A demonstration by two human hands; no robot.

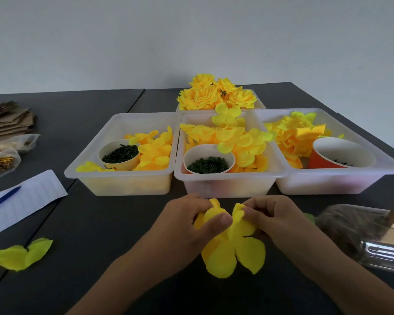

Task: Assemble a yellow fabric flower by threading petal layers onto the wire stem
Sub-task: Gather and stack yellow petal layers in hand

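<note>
Altogether, four translucent plastic bins stood on the dark table (82, 223): three in a row across the middle of the frame and one behind them at upper centre. The left bin (121, 178) held loose yellow petal layers and one paper cup (120, 165) of small dark green parts. The centre bin (228, 183) held a larger heap of petal layers and a second cup (208, 159) of dark green parts. The right bin (334, 180) held more petal layers and one orange cup (341, 155), tilted, with a few dark parts inside. The rear bin (258, 103) carried a pile of finished yellow flowers (214, 94); their exact number could not be determined.

One loose petal piece (23, 254) lay on the table at lower left. One sheet of paper (32, 198) with one blue pen (4, 200) lay at the left edge.

Both hands met at lower centre, just in front of the centre bin. The left hand (191, 223) gripped the upper left part of a yellow petal layer (232, 248), thumb pressed on top. The right hand (275, 219) pinched the upper right petal between curled fingers. Two lower petals hung free toward the bottom of the frame. No wire stem could be distinguished.
</note>
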